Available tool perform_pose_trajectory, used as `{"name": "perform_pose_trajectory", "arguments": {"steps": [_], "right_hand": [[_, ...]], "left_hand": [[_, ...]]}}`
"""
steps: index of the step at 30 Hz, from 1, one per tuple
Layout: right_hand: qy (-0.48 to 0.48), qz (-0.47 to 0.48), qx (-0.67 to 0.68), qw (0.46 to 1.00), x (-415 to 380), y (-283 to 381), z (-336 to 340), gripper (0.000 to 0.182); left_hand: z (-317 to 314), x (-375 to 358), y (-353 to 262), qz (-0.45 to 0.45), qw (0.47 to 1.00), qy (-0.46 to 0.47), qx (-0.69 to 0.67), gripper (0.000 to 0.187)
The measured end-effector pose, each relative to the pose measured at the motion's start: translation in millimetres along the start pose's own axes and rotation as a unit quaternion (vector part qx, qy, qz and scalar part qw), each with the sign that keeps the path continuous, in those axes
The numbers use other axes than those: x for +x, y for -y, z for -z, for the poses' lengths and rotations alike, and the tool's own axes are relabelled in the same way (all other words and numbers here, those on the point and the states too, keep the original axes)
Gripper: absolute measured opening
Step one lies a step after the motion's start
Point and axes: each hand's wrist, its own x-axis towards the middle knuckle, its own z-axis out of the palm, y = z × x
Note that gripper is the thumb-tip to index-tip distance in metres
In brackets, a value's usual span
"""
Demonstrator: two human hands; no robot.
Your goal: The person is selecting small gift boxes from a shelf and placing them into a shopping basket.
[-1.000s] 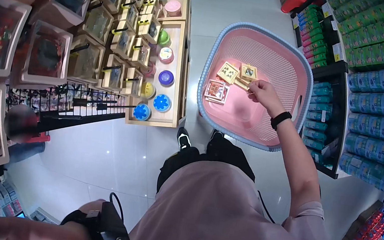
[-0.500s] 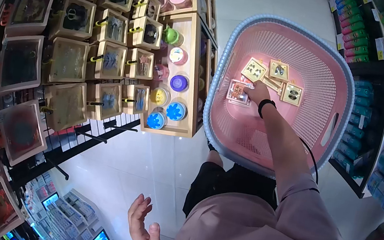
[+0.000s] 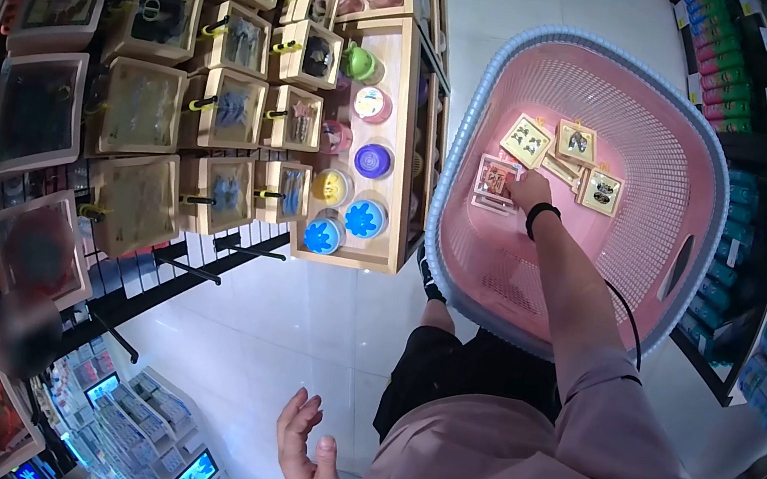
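Observation:
My right hand [image 3: 531, 193] reaches down into a large pink basket [image 3: 536, 301] with a light-blue rim. Its fingers are closed at the right edge of a small white-framed package with a red print [image 3: 495, 177]; the fingertips are partly hidden. Another pale frame edge shows just under that package. Beside it lie several cream-framed packages, among them one with dark shapes [image 3: 577, 142], one with small clips [image 3: 526, 142] and one with a dark round print [image 3: 601, 191]. Low in the view, my left hand [image 3: 306, 460] hangs empty over the floor, fingers apart.
On the left, a rack holds rows of hanging framed packages [image 3: 141, 113] on hooks [image 3: 118, 337]. A wooden tray [image 3: 400, 141] with round colourful containers [image 3: 364, 220] stands between rack and basket. Shelves of bottles and packs [image 3: 738, 213] line the right. A lit screen [image 3: 194, 477] shows below.
The whole view has shifted slightly, so the basket appears a little farther right. My right hand stays by the red-printed package, whose lower edge shows more. My left hand remains open.

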Motion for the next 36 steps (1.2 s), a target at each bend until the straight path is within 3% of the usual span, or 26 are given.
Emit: {"name": "perform_pose_trajectory", "arguments": {"steps": [1,9,13,16,20,24,32,36], "right_hand": [[0.056,-0.030,0.033,0.997,-1.8,0.8,5.5,0.043],[0.052,-0.059,0.066,0.995,-26.5,8.9,10.6,0.043],[-0.071,0.035,0.059,0.995,-35.1,6.2,17.3,0.033],[-0.015,0.018,0.150,0.988,-60.2,23.5,59.6,0.046],[-0.006,0.084,0.308,0.948,-118.2,46.2,116.2,0.015],[-0.016,0.115,0.395,0.911,-202.8,73.8,171.7,0.012],[0.008,0.184,0.523,0.832,-367.0,140.5,206.5,0.016],[0.006,0.210,0.564,0.798,-414.0,156.5,201.0,0.027]], "left_hand": [[0.9,0.0,1.4,0.002,1.000,0.003,0.001,0.047],[13.9,-0.8,9.9,0.007,1.000,0.019,0.007,0.046],[27.1,0.2,17.1,-0.014,0.999,0.042,0.006,0.041],[31.0,5.4,19.2,-0.043,0.998,0.055,0.000,0.040],[34.8,20.5,17.5,-0.118,0.989,0.093,0.010,0.038],[31.7,42.0,12.2,-0.193,0.970,0.150,-0.013,0.039],[-11.1,93.4,-7.3,-0.220,0.918,0.277,-0.181,0.048],[-33.1,113.9,-12.3,-0.181,0.834,0.384,-0.352,0.046]]}}
